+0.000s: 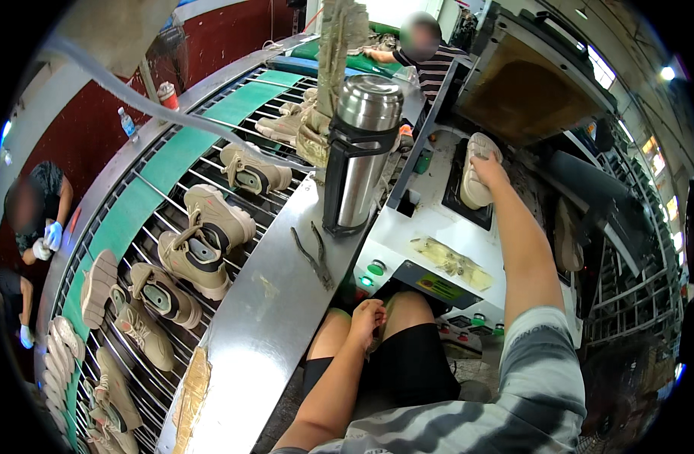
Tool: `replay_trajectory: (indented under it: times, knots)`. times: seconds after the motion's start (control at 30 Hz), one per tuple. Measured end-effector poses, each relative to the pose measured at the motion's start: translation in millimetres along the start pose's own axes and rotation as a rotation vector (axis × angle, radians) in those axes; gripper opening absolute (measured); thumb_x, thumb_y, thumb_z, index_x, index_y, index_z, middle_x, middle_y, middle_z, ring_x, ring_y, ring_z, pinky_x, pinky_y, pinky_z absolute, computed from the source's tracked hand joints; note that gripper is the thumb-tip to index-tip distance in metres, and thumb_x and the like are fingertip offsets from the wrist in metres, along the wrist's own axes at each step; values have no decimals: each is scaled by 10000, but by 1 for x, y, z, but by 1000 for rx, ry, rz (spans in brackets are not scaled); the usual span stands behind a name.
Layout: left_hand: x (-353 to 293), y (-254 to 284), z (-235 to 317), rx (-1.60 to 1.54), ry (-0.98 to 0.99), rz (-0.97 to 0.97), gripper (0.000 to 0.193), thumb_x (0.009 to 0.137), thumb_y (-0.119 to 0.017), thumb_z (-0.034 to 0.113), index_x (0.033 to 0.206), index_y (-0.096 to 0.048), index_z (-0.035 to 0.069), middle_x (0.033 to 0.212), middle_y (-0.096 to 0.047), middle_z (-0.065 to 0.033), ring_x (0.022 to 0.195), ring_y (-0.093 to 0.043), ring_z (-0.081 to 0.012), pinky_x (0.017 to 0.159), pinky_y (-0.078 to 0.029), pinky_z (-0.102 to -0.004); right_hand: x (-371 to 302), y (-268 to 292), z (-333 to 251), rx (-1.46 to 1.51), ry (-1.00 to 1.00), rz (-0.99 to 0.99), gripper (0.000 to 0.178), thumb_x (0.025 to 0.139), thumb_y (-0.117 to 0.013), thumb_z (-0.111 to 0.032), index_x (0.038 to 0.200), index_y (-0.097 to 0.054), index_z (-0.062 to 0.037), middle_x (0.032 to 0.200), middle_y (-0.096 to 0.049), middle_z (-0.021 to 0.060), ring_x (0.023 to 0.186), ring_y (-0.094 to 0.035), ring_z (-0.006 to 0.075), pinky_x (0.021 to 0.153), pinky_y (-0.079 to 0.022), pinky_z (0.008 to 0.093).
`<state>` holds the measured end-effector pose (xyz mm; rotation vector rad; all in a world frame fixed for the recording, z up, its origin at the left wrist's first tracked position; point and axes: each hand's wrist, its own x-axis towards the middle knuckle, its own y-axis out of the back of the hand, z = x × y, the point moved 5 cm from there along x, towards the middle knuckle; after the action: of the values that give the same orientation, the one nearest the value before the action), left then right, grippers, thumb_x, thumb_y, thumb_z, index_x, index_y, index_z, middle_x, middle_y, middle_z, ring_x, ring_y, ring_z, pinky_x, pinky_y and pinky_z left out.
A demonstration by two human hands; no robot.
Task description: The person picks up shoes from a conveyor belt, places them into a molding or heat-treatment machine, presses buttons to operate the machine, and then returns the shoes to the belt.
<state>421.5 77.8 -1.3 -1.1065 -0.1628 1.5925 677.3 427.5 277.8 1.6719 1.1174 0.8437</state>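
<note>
Patterned sleeve, shoe at machine, steel ledge, red wall.

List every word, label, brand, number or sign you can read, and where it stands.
Nothing reads clearly enough to quote.
Striped sleeve: lettering, too small and bent by folds.
Machine's green-and-yellow panel: marks too small.
Clear bottle: blue label, too small.
Red container: any print too blurred.

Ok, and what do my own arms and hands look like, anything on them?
Your left hand and right hand are ungloved; both forearms are bare, with no watch or bracelet visible. The right sleeve is short, patterned in pale and dark grey wavy bands.
</note>
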Motion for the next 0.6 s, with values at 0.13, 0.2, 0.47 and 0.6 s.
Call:
replay_trajectory:
  times: [0.13,0.2,0.47,0.6]
  knots:
    - [-5,1,-1,30,-102,-14,214,897,-544,186,1066,-586,61,953,-618,-68,839,-596,-192,746,-488,-326,-44,2,4,-99,84,-27,721,881,-433,-531,1399,-387,-33,1385,-423,257,1254,-448,388,1027,-371,443]
    - [-11,-2,5,44,-208,-15,272,898,-540,193,1136,-572,66,1057,-614,-69,938,-591,-200,803,-474,-343,-60,2,21,-75,278,42,684,894,-447,-513,1372,-418,-25,1353,-463,228,1244,-456,373,1023,-373,443]
    - [-42,-31,40,58,-562,-61,656,894,-495,207,1473,-224,59,1522,-233,-76,1346,-308,-266,962,-393,-454,-129,87,161,-45,524,335,526,805,-665,-259,1270,-523,-58,1240,-550,149,1180,-490,321,1001,-394,411]
    - [-28,-72,59,128,-596,-64,705,879,-458,111,1504,-134,81,1548,-185,-79,1297,-379,-273,1004,-380,-407,-100,133,261,-221,85,412,648,768,-688,-317,1330,-464,-83,1265,-531,172,1206,-474,325,1000,-400,405]
